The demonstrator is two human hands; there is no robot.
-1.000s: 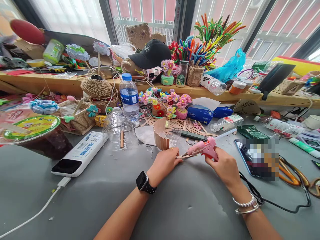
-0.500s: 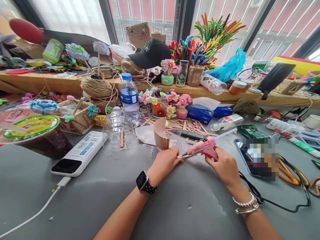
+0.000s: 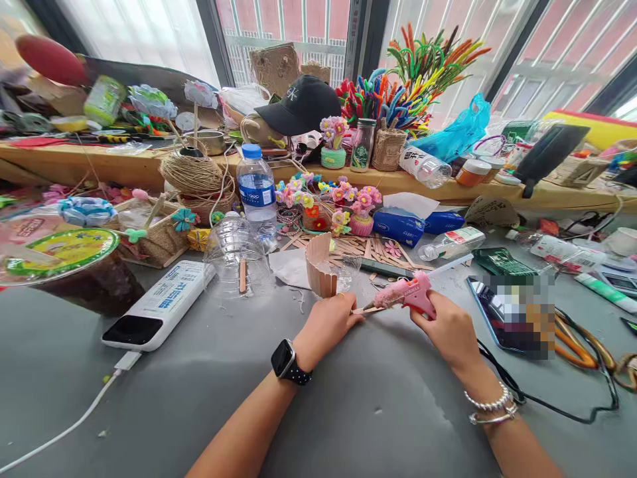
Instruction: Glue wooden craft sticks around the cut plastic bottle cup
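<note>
My left hand [image 3: 331, 326], with a watch on its wrist, pinches a small wooden stick [image 3: 374, 310] low over the grey table. My right hand [image 3: 449, 328] is wrapped round the handle of a pink glue gun [image 3: 405, 294]. The gun's metal nozzle points left and lies at the stick, close to my left fingertips. Just behind my left hand stands a curved piece made of wooden sticks [image 3: 320, 265], beside clear plastic. More loose sticks [image 3: 343, 247] are spread behind it.
Clear plastic pieces [image 3: 237, 255], a water bottle [image 3: 257, 192], a power bank [image 3: 159, 305] and a drink cup [image 3: 84, 272] are on the left. At right are a phone [image 3: 490, 315], scissors [image 3: 572, 342] and a black cable [image 3: 552, 403]. A crowded wooden shelf [image 3: 308, 174] runs behind.
My right hand and the glue gun have shifted very slightly to the right. Both hands keep their grips.
</note>
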